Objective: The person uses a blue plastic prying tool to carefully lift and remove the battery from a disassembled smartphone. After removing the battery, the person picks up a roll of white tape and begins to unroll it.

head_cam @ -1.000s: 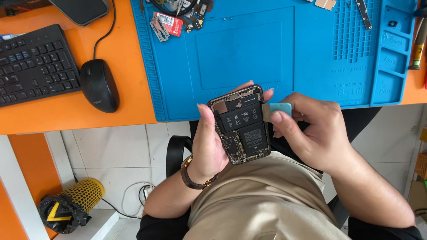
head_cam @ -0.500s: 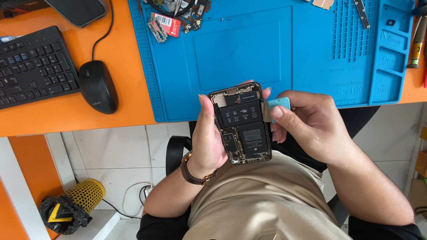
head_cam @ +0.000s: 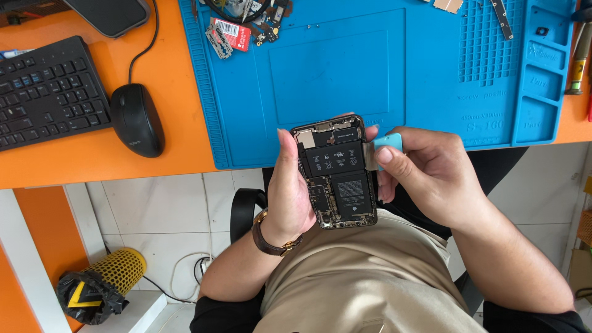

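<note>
A person's left hand (head_cam: 295, 188) cradles an opened smartphone (head_cam: 338, 174), its circuitry and battery exposed, just below the blue work mat (head_cam: 345, 68) on an orange bench (head_cam: 166, 154). The right hand (head_cam: 431, 176) pinches a small light-blue tool (head_cam: 388, 143) against the phone's right edge, apparently a thin pry blade.

The right hand (head_cam: 431, 179) hides most of the blue tool (head_cam: 388, 142).
</note>
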